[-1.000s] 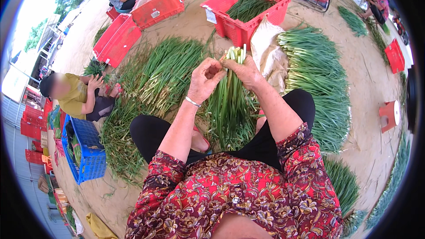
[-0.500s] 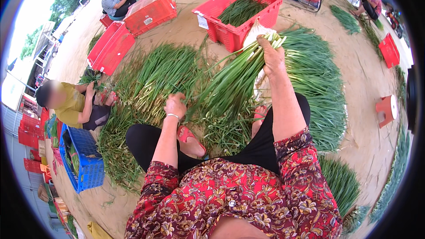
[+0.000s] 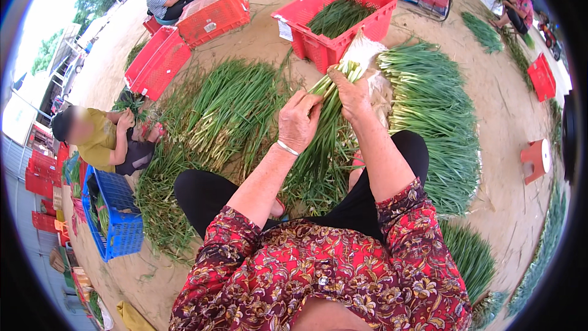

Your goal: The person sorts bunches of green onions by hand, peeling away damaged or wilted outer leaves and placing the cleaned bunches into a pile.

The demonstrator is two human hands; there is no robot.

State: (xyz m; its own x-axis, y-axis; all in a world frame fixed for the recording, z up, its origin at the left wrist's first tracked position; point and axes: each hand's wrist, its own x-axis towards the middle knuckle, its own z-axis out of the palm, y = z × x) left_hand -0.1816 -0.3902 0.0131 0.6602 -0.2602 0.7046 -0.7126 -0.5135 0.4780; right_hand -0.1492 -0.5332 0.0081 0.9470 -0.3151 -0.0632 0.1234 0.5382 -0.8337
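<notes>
The right hand [image 3: 353,96] clamps a bunch of stalks [image 3: 329,119] near its pale ends, upper centre of the frame; the left hand [image 3: 298,122] bends its fingers against it, any pinch unclear. Picking over seems in hand; the next move calls for a steady right hold. A messier heap [image 3: 229,107] lies left, a neat pile [image 3: 436,129] right.

Left hand [image 3: 297,125] just beside right hand [image 3: 353,99], fingers [image 3: 306,103] curled; forearms [image 3: 387,160] stretched forward, converging.
</notes>
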